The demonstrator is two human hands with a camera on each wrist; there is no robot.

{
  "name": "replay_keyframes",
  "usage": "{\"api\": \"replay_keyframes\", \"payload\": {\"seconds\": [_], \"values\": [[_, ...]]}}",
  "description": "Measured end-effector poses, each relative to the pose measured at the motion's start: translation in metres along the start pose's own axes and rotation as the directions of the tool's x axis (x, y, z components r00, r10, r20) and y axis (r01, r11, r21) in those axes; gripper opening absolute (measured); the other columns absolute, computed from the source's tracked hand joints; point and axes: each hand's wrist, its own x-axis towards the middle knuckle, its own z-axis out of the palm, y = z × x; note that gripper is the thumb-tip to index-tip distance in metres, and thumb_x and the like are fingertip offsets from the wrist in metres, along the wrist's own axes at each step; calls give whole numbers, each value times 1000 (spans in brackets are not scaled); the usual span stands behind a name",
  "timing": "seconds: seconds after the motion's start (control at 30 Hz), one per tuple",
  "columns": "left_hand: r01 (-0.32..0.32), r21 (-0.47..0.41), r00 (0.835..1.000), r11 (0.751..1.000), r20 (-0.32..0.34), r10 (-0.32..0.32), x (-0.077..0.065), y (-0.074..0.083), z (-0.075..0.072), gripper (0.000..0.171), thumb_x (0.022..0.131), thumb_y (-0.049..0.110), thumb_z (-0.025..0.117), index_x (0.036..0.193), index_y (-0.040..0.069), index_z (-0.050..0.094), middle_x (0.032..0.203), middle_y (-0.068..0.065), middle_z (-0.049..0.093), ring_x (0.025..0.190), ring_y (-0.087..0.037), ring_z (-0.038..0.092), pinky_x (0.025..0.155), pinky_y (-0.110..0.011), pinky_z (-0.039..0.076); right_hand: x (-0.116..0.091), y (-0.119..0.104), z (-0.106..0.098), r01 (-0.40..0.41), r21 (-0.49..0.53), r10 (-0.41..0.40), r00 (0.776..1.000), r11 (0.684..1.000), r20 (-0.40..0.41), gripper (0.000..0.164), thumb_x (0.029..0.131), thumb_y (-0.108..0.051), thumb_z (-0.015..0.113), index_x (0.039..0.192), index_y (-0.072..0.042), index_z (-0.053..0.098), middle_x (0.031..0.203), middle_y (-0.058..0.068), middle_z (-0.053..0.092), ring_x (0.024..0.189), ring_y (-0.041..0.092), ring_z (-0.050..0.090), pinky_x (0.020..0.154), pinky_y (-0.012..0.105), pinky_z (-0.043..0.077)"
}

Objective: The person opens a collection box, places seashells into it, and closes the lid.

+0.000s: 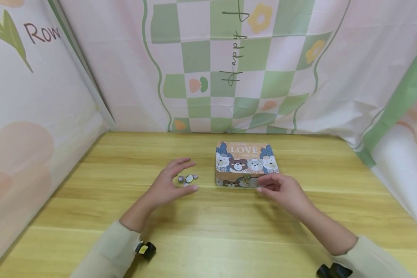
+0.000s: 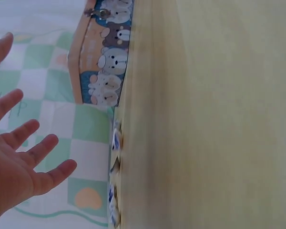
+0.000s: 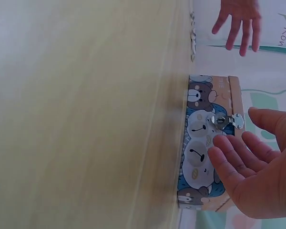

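A closed box (image 1: 244, 164) printed with bears and the word LOVE sits on the wooden table, a metal clasp (image 3: 222, 121) on its front. My right hand (image 1: 286, 193) is at the box's front right corner, fingers loosely bent near the clasp and gripping nothing. To the left of the box lies a cluster of several small shiny round pieces (image 1: 189, 178), their kind too small to make out. Over and around them hovers my left hand (image 1: 165, 183), thumb and fingers spread apart, nothing between them.
The wooden table (image 1: 208, 239) ends at a hanging curtain (image 1: 236, 69) with green checks and flowers. More printed cloth (image 1: 38, 116) closes off the left side. A small black camera (image 1: 146, 250) is strapped at the left sleeve, another camera (image 1: 333, 270) at the right.
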Motion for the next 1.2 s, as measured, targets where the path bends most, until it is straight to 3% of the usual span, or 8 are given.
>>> {"api": "replay_keyframes", "payload": {"seconds": [0.3,0.7,0.83,1.03,1.2], "values": [[-15,-88,1000,996,3,15,13,3,14,64,79,34,82,136,18,58,146,1,45,132,-24,43,101,-47,44,4,0,6,17,-15,-17,1000,1000,25,30,88,-13,72,114,1,65,104,10,69,93,22,65,77,24,54],[31,-149,997,988,69,-21,31,5,31,63,79,29,83,134,14,59,147,-3,44,125,-26,51,95,-36,50,9,-2,15,1,10,-2,999,1000,33,28,89,-8,70,114,4,65,104,12,69,95,25,66,78,27,55],[56,-187,996,981,78,-42,38,4,37,61,79,24,83,133,12,60,148,-3,43,123,-24,52,94,-33,50,11,-2,17,-12,21,11,999,1000,32,30,89,-7,70,115,4,64,106,14,69,97,27,66,78,27,56],[69,-261,995,963,81,-50,47,2,45,61,78,19,84,133,11,59,147,-9,44,121,-26,53,94,-38,50,13,0,21,-20,21,19,999,1000,29,32,89,-7,69,116,7,63,106,17,69,98,29,67,78,28,56],[113,-300,992,947,94,-89,52,3,50,63,78,18,84,135,15,57,145,-4,45,121,-25,54,90,-34,53,14,0,23,-40,27,40,999,999,23,33,89,-7,69,117,9,63,107,20,69,98,30,67,77,28,56]]}}
